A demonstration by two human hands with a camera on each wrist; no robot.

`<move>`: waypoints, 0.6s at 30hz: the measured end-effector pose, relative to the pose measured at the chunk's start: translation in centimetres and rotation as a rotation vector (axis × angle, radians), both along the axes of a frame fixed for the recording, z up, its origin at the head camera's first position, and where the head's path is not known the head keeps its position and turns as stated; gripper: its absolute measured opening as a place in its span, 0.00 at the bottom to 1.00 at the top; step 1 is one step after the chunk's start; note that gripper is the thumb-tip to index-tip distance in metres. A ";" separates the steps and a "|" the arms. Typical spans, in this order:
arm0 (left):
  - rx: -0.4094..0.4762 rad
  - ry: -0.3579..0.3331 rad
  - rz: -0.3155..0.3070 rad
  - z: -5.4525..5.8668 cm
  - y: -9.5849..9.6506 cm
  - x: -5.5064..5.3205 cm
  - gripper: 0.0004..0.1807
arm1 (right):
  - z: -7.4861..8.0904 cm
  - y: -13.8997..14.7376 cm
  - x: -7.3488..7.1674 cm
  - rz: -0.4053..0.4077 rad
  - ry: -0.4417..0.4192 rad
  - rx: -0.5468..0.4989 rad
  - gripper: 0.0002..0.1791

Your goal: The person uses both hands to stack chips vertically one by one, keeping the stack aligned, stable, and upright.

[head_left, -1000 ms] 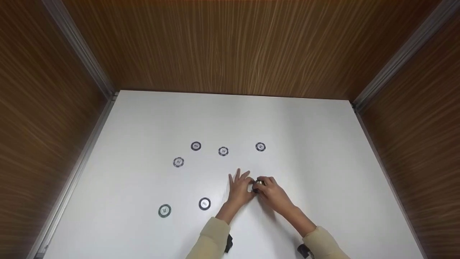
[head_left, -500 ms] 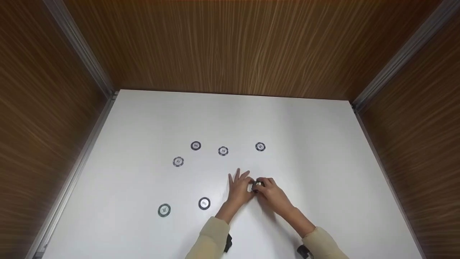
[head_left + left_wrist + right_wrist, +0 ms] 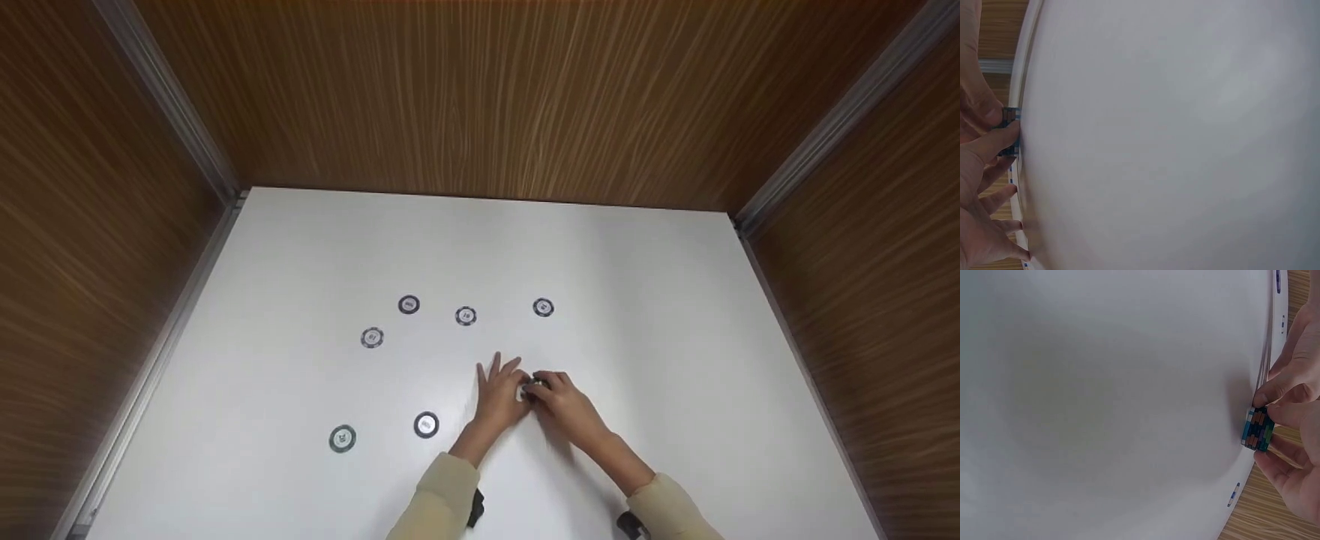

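In the head view, a short stack of poker chips [image 3: 532, 387] is at the table's middle, largely covered by fingers. My left hand [image 3: 499, 397] curls thumb and forefinger round its left side, the other fingers spread toward the back. From the right, my right hand [image 3: 570, 409] pinches the stack. Blue, brown, dark and green bands show on the side of the stack [image 3: 1257, 429] in the right wrist view, where it stands upright between both hands. The left wrist view has a slice of the stack [image 3: 1010, 130] between the two thumbs.
Single chips lie flat on the white table [image 3: 675, 315]: a green-rimmed chip [image 3: 343, 439] and a black-rimmed chip [image 3: 427, 424] left of the hands, and several farther back, among them a right-hand one [image 3: 544, 307]. Wood-grain panels [image 3: 480, 97] rise at the back and sides.
My right hand has shifted slightly left and nearer, and the top of the stack shows less between the fingers. The left hand and loose chips keep their places.
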State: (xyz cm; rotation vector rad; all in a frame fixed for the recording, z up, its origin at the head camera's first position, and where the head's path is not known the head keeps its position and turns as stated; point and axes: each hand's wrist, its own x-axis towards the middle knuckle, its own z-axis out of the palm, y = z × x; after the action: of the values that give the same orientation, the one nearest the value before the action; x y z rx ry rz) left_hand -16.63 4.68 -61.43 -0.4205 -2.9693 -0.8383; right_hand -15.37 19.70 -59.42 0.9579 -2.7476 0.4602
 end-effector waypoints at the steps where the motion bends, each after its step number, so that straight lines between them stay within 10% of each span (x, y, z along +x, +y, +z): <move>1: 0.002 -0.008 -0.001 0.0 0.0 0.0 0.16 | 0.0 0.0 0.0 -0.001 -0.001 -0.002 0.16; 18: -0.010 0.056 -0.002 0.0 0.0 0.1 0.17 | -0.3 -0.1 -0.4 -0.006 -0.002 -0.038 0.17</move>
State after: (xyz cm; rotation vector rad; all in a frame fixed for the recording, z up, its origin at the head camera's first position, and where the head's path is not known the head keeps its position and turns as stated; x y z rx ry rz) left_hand -16.55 4.64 -61.46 -0.4401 -2.9234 -0.7990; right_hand -15.76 19.57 -59.69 0.9406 -2.7324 0.5115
